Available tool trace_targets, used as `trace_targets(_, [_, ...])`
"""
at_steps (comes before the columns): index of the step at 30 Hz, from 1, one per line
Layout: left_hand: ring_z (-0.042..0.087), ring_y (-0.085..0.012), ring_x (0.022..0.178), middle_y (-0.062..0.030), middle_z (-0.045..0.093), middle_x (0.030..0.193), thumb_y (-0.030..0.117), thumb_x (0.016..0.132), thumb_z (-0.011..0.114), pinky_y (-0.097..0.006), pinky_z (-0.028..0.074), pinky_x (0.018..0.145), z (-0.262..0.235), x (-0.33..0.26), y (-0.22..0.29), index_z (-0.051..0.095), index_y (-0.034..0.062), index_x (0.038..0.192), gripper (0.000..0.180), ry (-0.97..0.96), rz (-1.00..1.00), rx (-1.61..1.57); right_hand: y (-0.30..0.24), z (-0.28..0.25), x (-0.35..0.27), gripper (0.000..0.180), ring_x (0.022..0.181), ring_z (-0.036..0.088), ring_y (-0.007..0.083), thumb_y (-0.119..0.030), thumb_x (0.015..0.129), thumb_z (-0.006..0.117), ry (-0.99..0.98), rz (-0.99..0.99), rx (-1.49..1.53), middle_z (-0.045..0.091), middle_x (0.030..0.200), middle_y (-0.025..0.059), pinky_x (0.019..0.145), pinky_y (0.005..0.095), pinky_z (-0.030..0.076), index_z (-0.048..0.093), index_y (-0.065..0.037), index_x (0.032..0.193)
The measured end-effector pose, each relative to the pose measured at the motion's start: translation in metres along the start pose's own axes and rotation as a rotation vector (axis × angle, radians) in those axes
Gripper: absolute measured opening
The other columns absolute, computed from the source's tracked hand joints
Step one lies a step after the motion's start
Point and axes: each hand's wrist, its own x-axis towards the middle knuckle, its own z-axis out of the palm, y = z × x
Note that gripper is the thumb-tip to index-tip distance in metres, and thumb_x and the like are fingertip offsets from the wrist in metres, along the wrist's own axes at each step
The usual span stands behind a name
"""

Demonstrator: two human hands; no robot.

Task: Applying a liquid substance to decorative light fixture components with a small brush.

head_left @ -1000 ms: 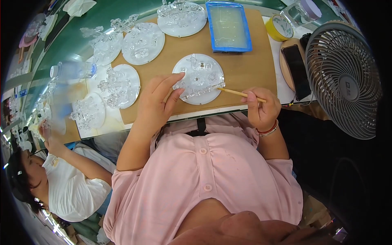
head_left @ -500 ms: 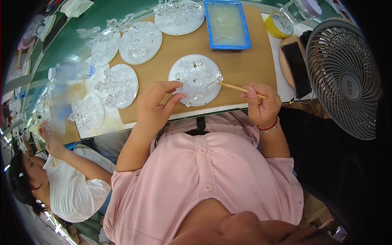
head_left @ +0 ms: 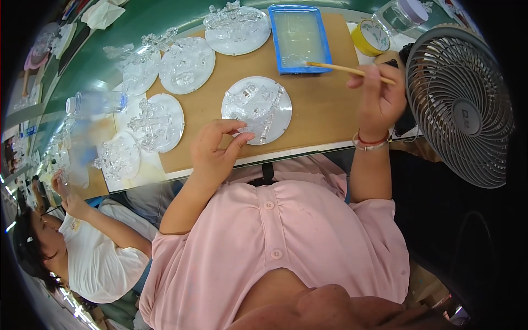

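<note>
Here, flat brown board [head_left: 324, 107] under round clear plate [head_left: 282, 111]; left hand [head_left: 212, 147] narrow, right hand [head_left: 381, 99] holds thin tan stick [head_left: 342, 68]; round gray fan [head_left: 459, 107] near.

- The brown board [head_left: 324, 113] is brightly lit.
- Glints are caught by clear pieces [head_left: 269, 118].
- Corners are blackened, outer lines bent.
- Below the bottle [head_left: 102, 103], detail is blurred.
</note>
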Motion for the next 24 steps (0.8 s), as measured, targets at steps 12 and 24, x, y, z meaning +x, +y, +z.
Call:
trace_targets(12, [0.064,-0.0171,0.070,-0.0076,0.068,0.086,0.005,0.072,0.079,-0.026,0.050,0.063,-0.003,0.004,0.001,0.068,0.0041,0.089,0.020,-0.064,-0.075,-0.091,0.008,0.017,0.011,0.009,0.062,0.063,0.0099,-0.007,0.094,0.058,-0.197,-0.049,-0.270,0.065,0.071,0.0083,0.058,0.0208,0.051,0.056,0.002,0.096])
trace_targets(24, [0.064,-0.0165,0.069,-0.0077,0.068,0.086,0.004,0.073,0.078,-0.026,0.050,0.063,-0.001,0.005,0.001,0.067,0.0035,0.090,0.020,-0.066,-0.044,-0.115,-0.012,-0.006,-0.035,0.006,0.059,0.059,0.0128,-0.003,0.095,0.051,-0.218,0.070,0.047,0.063,0.076,0.0130,0.058,0.0239,0.049,0.051,0.003,0.094])
